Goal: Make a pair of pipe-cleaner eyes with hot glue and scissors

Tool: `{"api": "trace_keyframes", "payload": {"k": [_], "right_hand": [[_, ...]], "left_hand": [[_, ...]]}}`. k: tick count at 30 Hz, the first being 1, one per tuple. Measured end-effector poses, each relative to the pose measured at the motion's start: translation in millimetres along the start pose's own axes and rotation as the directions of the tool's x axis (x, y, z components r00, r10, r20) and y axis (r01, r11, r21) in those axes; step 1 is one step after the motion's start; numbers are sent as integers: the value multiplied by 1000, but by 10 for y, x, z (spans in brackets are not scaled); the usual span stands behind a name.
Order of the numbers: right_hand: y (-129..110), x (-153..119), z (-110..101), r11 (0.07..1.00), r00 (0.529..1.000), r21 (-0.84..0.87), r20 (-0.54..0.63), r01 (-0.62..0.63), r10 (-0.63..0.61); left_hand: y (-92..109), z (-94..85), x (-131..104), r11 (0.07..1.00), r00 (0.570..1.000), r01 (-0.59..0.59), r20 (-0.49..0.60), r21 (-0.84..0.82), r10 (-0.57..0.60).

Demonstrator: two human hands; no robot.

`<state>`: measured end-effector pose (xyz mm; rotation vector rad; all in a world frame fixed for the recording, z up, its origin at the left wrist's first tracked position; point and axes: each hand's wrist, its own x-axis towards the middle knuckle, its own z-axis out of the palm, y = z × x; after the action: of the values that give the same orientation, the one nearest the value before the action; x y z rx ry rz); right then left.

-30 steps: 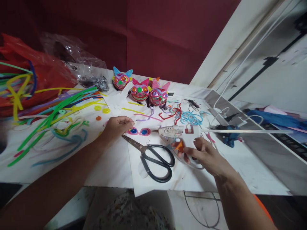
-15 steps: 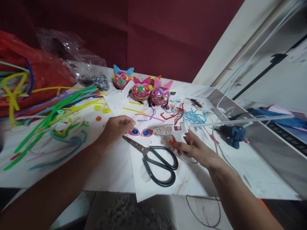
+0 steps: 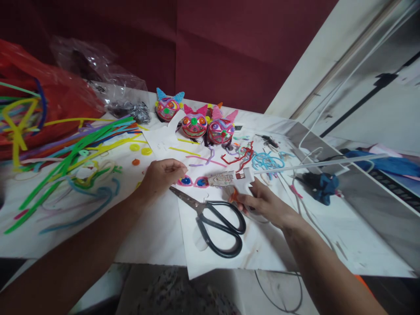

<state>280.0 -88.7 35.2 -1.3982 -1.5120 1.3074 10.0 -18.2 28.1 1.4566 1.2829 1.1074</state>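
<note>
My right hand (image 3: 262, 199) grips a white glue gun (image 3: 244, 178) with an orange trigger and a long glue stick out of its back. The gun's nozzle is at the right one of two pink-rimmed blue eye pieces (image 3: 202, 182). My left hand (image 3: 166, 173) is closed, fingertips together at the edge of the left eye piece (image 3: 185, 180); whether they pinch anything is too small to tell. Black-handled scissors (image 3: 210, 214) lie open on white paper (image 3: 193, 258) just below, blades pointing toward my left hand.
Three decorated heads (image 3: 194, 122) with pointed ears stand at the back. Green, yellow and blue pipe cleaners (image 3: 78, 148) spread over the left, beside a red bag (image 3: 65, 96). Red and blue scraps (image 3: 267, 162) and a dark blue cloth bundle (image 3: 320, 186) lie to the right.
The glue gun's nozzle has moved slightly left, onto the right eye piece. My left hand remains beside the left eye piece. The whole view has shifted a little.
</note>
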Motion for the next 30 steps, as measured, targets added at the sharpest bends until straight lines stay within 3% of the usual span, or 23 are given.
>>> {"api": "trace_keyframes", "payload": {"k": [30], "right_hand": [[47, 37, -1, 997, 996, 56, 60, 57, -60]], "left_hand": [[50, 13, -26, 1000, 1000, -18, -8, 4, 18]]}}
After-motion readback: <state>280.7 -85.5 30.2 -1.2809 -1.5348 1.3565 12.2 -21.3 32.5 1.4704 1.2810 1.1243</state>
